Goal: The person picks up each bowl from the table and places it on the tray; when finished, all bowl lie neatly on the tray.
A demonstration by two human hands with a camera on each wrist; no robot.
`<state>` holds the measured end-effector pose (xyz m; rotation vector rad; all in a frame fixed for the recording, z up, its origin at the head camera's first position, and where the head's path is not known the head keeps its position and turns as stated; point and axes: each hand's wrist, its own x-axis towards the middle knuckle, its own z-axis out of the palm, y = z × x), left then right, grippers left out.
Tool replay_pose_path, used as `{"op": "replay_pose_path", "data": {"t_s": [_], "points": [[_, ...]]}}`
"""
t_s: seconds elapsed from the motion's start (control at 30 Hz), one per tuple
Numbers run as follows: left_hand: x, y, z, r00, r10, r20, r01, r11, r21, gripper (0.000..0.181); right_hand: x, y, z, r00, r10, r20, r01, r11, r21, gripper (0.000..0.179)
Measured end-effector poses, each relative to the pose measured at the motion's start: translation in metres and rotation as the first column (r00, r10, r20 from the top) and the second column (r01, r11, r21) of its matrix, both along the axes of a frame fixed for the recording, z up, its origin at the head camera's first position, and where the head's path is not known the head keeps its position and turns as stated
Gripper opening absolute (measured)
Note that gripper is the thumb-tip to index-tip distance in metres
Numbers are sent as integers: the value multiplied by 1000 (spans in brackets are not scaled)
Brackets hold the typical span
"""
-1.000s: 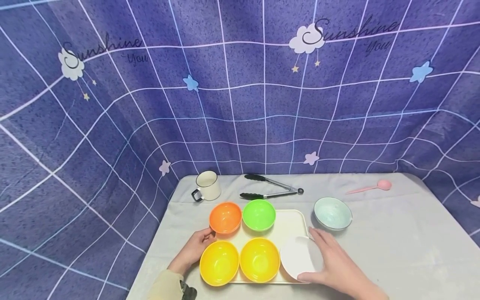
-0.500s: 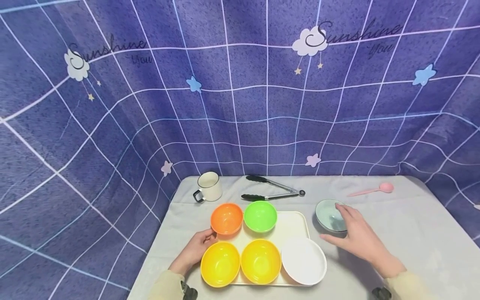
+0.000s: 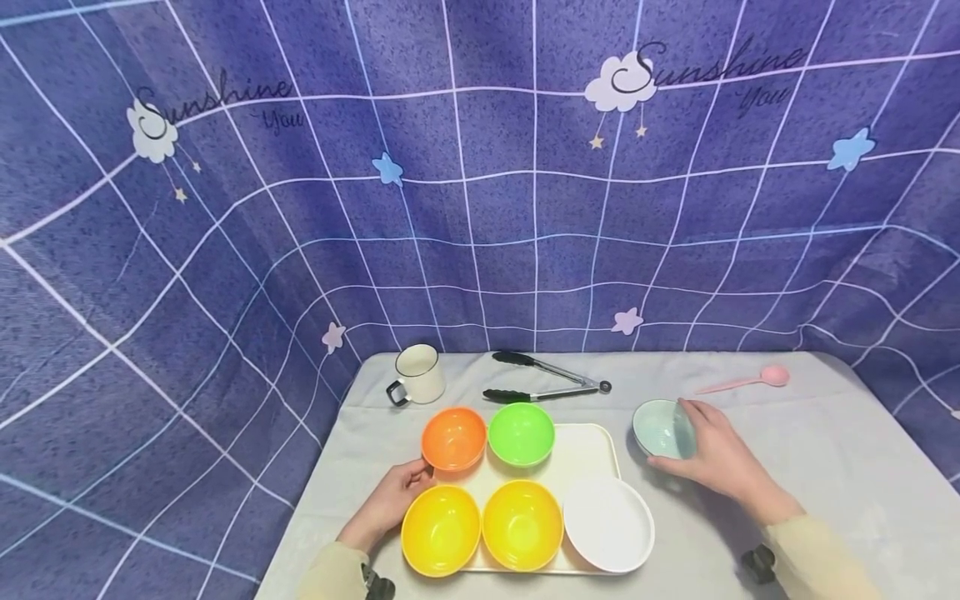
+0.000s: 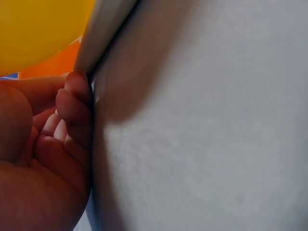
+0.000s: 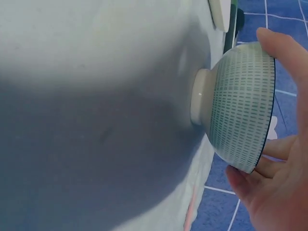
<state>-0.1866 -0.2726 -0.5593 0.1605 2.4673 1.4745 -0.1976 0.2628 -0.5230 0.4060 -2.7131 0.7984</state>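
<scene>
My right hand (image 3: 723, 458) grips a pale green bowl (image 3: 656, 425) by its rim, right of the tray, with thumb and fingers on opposite sides. The right wrist view shows the small green dashes on the bowl's (image 5: 243, 106) outside and its foot close to the cloth. My left hand (image 3: 390, 500) holds the left edge of a cream tray (image 3: 585, 446), fingers curled at the tray's side (image 4: 108, 31). On the tray stand an orange bowl (image 3: 453, 439), a green bowl (image 3: 522, 435), two yellow bowls (image 3: 441, 530) and a white bowl (image 3: 609, 525).
Behind the tray lie black-tipped tongs (image 3: 551, 379), spread apart. A cream mug (image 3: 422, 375) with a dark handle is at the back left, and a pink spoon (image 3: 772, 377) at the back right. A blue patterned curtain (image 3: 480, 208) hangs behind the cloth-covered table (image 3: 862, 500).
My right hand has left the white bowl, moved right and taken hold of the pale green bowl, which now tilts slightly. The left hand stays at the tray's edge.
</scene>
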Motion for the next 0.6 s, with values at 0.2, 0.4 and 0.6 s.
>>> {"op": "replay_pose_path", "data": {"t_s": [0.2,0.4,0.6], "points": [[-1,-1,-1,1000,-5,-19,5,1000,2,22,-5,-4,-1,997,4,79,-3,1000,-8,118],[-1,1,0,1000,-6,-13,6,1000,12,25,-8,-2,-2,995,-12,96,12,1000,-2,119],[1,-1,4,1000,-14,-6,14,1000,-5,30,-11,-4,-4,997,-35,64,35,999,-5,118]]}}
